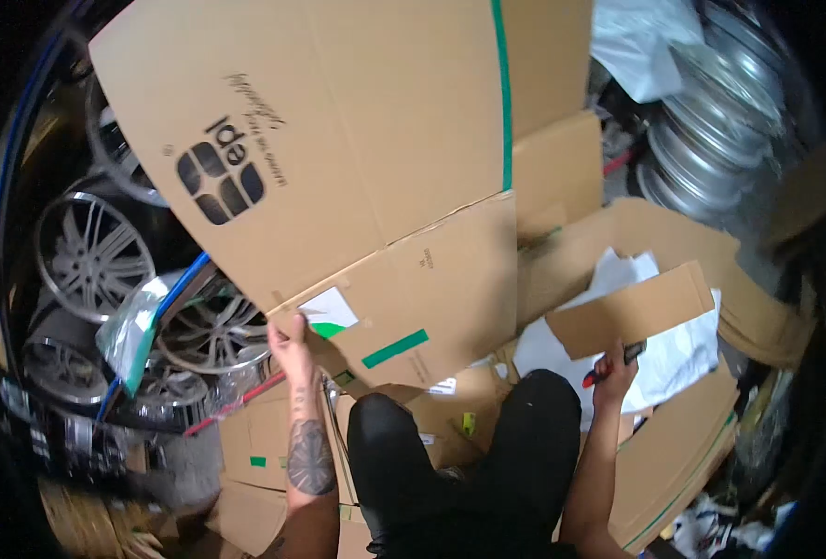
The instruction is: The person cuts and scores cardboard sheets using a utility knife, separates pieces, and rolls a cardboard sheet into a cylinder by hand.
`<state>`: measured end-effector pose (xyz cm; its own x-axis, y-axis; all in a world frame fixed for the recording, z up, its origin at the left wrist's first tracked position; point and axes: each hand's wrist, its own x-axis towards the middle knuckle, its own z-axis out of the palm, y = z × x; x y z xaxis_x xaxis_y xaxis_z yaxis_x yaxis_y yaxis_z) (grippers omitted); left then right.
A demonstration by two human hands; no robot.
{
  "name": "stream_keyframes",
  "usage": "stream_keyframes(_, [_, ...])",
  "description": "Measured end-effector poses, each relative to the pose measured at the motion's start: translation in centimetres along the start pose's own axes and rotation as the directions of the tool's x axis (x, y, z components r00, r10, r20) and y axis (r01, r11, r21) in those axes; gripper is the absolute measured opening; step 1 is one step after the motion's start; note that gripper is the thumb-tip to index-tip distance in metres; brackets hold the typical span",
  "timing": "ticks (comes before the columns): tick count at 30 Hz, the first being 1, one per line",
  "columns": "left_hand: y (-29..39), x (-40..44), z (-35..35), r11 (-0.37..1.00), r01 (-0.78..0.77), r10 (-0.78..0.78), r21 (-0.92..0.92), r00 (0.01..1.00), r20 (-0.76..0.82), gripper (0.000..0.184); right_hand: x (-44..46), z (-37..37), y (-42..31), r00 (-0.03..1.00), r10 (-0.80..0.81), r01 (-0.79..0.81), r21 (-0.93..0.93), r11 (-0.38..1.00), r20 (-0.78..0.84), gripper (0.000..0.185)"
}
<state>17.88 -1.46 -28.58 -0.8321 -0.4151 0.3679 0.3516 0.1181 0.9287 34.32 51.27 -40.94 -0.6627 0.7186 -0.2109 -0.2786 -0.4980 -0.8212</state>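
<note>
My left hand [289, 343] grips the lower left edge of a large cardboard sheet [357, 140], with the thumb on its printed face. The sheet bears a black logo, green tape strips and a white and green label. On the right, my right hand [615, 368] is closed around a small tool [597, 376] with red and black parts, possibly a cutter. Just above that hand lies a narrow cardboard piece [632, 310] over crumpled white sheeting [683, 354]. My knees are below the big sheet.
Wheel rims [96, 256] stand at the left behind a blue bar [183, 282] and a red bar [236, 404]. Stacked rims [711, 140] are at the upper right. More flattened cardboard [674, 456] lies around my legs. Scraps [725, 526] lie at the lower right.
</note>
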Motion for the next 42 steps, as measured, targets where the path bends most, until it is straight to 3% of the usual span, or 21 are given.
stream_keyframes(2, [-1.4, 0.7, -1.0, 0.998, 0.054, -0.05, 0.043, 0.995, -0.088, 0.033, -2.2, 2.6, -0.3, 0.999, -0.029, 0.03, -0.043, 0.999, 0.019, 0.015])
stream_keyframes(4, [-4.0, 1.8, -2.2, 1.0, 0.021, -0.019, 0.02, 0.996, -0.093, 0.029, -3.6, 2.7, -0.9, 0.994, 0.06, -0.074, 0.149, 0.986, 0.095, 0.015])
stream_keyframes(7, [-4.5, 3.6, -2.7, 0.997, 0.074, -0.074, 0.013, 0.997, -0.017, 0.026, -6.1, 4.4, -1.1, 0.964, 0.206, -0.247, 0.294, 0.923, 0.166, 0.016])
stream_keyframes(10, [-3.0, 5.0, -3.2, 0.99, 0.121, -0.125, 0.067, 0.99, 0.059, 0.029, -8.6, 5.5, -1.0, 0.908, 0.316, -0.392, 0.293, 0.872, 0.274, 0.019])
stream_keyframes(11, [-1.3, 5.7, -2.9, 0.991, 0.002, -0.014, 0.133, 0.996, 0.087, 0.034, -9.0, 5.3, -0.4, 0.881, 0.332, -0.435, 0.299, 0.85, 0.338, 0.019])
stream_keyframes(12, [0.5, 6.5, -2.3, 0.999, -0.005, 0.004, 0.043, 1.0, 0.027, 0.04, -9.3, 5.3, 0.2, 0.852, 0.341, -0.473, 0.304, 0.827, 0.398, 0.019])
stream_keyframes(14, [4.6, 8.2, -0.5, 0.962, -0.265, 0.265, -0.069, 0.964, -0.01, 0.044, -10.1, 5.4, 1.3, 0.85, 0.342, -0.458, 0.24, 0.856, 0.399, 0.02])
stream_keyframes(16, [5.6, 11.7, -2.1, 0.946, -0.272, 0.191, 0.178, 0.907, 0.375, 0.039, -10.8, 5.7, 2.0, 0.854, 0.386, -0.474, 0.216, 0.854, 0.348, 0.019])
stream_keyframes(19, [6.3, 11.0, 0.1, 0.945, -0.31, 0.274, 0.106, 0.926, 0.261, 0.036, -11.2, 6.5, 3.4, 0.852, 0.398, -0.458, 0.115, 0.882, 0.339, 0.018])
stream_keyframes(22, [8.4, 11.6, 1.9, 0.985, -0.083, 0.099, -0.154, 0.99, 0.1, 0.039, -11.1, 7.6, 4.2, 0.851, 0.378, -0.436, 0.089, 0.895, 0.363, 0.02])
stream_keyframes(23, [9.0, 12.4, 2.8, 0.936, -0.141, 0.17, -0.322, 0.984, 0.062, 0.037, -11.1, 7.8, 4.2, 0.851, 0.389, -0.443, 0.085, 0.893, 0.353, 0.02])
stream_keyframes(26, [12.1, 13.8, 3.4, 0.868, -0.142, 0.183, -0.476, 0.982, 0.04, 0.047, -10.5, 7.4, 4.7, 0.842, 0.409, -0.447, 0.029, 0.894, 0.353, 0.023])
stream_keyframes(28, [14.6, 13.9, 3.4, 0.885, -0.169, 0.196, -0.434, 0.98, 0.019, 0.054, -10.5, 7.3, 5.3, 0.837, 0.409, -0.425, -0.037, 0.904, 0.365, 0.024])
stream_keyframes(30, [17.5, 13.8, 3.8, 0.87, -0.166, 0.195, -0.463, 0.981, 0.015, 0.045, -10.6, 7.7, 5.2, 0.843, 0.398, -0.405, -0.06, 0.912, 0.362, 0.024])
stream_keyframes(32, [17.6, 15.1, 3.8, 0.885, -0.069, 0.12, -0.461, 0.99, 0.081, 0.041, -10.6, 7.9, 5.1, 0.844, 0.385, -0.365, -0.124, 0.923, 0.373, 0.024])
stream_keyframes(36, [12.6, 15.2, 3.8, 0.907, 0.056, 0.019, -0.418, 0.985, 0.172, 0.034, -11.0, 8.7, 5.1, 0.837, 0.401, -0.397, -0.092, 0.913, 0.373, 0.024])
stream_keyframes(38, [7.1, 14.5, 3.6, 0.95, 0.043, -0.008, -0.308, 0.993, 0.114, 0.034, -10.8, 8.9, 5.1, 0.824, 0.419, -0.421, -0.082, 0.903, 0.382, 0.023])
stream_keyframes(42, [8.8, 11.8, 5.0, 0.949, 0.115, -0.075, -0.294, 0.987, 0.144, 0.038, -11.4, 9.1, 5.0, 0.836, 0.424, -0.382, -0.185, 0.905, 0.349, 0.02])
